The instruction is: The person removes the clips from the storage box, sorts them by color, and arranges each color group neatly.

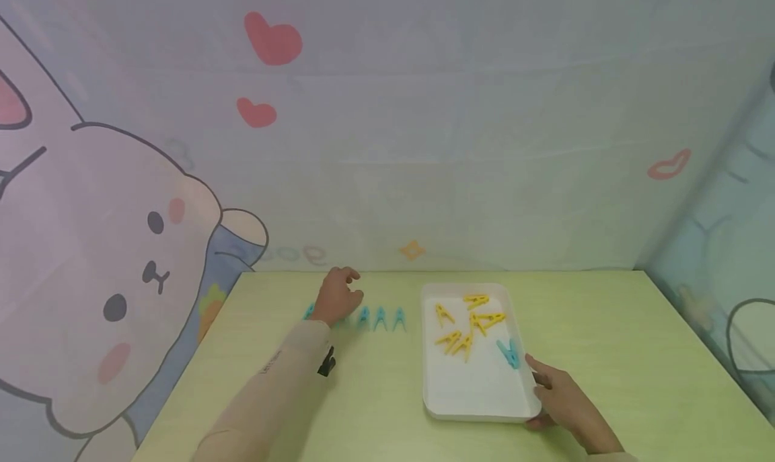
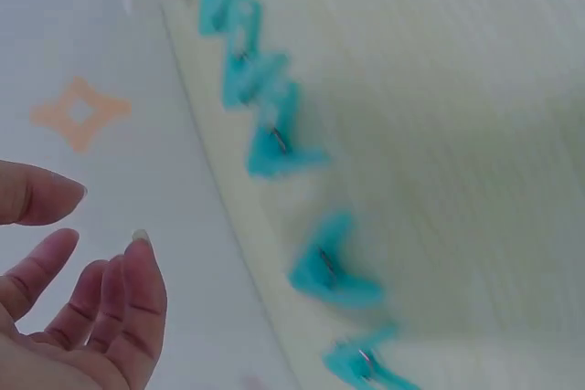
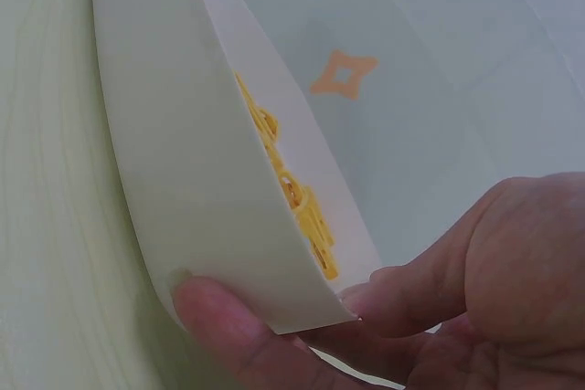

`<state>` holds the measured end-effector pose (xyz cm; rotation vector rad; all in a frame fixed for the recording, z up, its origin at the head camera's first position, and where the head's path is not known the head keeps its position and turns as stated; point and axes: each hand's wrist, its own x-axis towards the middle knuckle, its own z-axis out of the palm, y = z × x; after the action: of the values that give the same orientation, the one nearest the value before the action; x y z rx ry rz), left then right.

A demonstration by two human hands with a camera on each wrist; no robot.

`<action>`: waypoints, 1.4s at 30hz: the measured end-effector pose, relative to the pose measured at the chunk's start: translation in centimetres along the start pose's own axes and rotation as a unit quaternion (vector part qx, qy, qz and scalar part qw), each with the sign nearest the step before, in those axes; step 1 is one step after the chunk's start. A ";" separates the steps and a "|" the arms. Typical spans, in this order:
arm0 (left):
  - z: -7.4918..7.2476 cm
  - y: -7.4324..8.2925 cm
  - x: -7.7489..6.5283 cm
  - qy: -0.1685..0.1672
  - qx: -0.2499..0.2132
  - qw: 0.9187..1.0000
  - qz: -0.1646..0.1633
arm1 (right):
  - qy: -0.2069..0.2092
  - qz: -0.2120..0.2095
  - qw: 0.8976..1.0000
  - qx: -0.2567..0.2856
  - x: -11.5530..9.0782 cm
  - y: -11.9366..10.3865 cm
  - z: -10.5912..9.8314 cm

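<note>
My left hand hovers above a row of blue clothespins on the table. In the left wrist view its fingers are loosely bent, with nothing between them and the thumb; the blue clothespins lie apart from it. My right hand grips the right side of a white tray near its front corner. In the right wrist view the thumb and fingers pinch the tray wall. Several yellow clothespins and one blue clothespin lie in the tray.
The pale green table ends at a cloth backdrop printed with hearts and a rabbit. A small black item shows beside the left wrist. My left forearm and hand hide part of the clothespin row.
</note>
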<state>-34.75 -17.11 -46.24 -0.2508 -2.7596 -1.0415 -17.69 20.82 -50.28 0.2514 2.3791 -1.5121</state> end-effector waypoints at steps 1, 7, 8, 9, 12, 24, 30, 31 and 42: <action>0.3 0.7 0.0 -0.008 -0.011 1.000 0.006 | 0.001 0.002 1.000 0.002 0.0 0.0 0.0; 1.9 3.9 -0.1 -0.080 -0.153 0.985 0.017 | 0.004 0.007 1.000 0.002 0.1 0.0 0.2; 2.2 4.3 -0.1 -0.096 -0.193 0.976 0.014 | 0.005 0.006 1.000 0.002 0.1 0.0 0.2; 2.5 4.7 -0.1 -0.112 -0.230 0.967 0.010 | 0.004 0.003 1.000 0.002 0.2 0.1 0.2; 3.7 5.6 0.0 -0.151 -0.310 0.939 0.000 | 0.002 -0.005 1.000 0.003 0.3 0.1 0.2; 8.7 7.8 0.2 -0.214 -0.254 0.943 0.009 | 0.003 -0.010 1.000 0.001 0.6 0.1 0.2; 10.2 8.8 -0.3 -0.232 -0.130 0.963 0.034 | 0.001 -0.016 1.000 0.004 0.5 0.0 0.2; 10.4 9.0 -0.4 -0.236 -0.101 0.966 0.039 | 0.001 -0.016 1.000 0.005 0.5 0.0 0.2; 13.7 10.1 -1.1 -0.255 0.182 0.947 0.071 | -0.001 -0.017 1.000 0.009 0.5 0.1 0.2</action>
<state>-33.00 -0.60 -50.23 -0.7397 -3.2492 -0.4571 -18.13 20.74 -50.65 0.2134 2.3807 -1.5492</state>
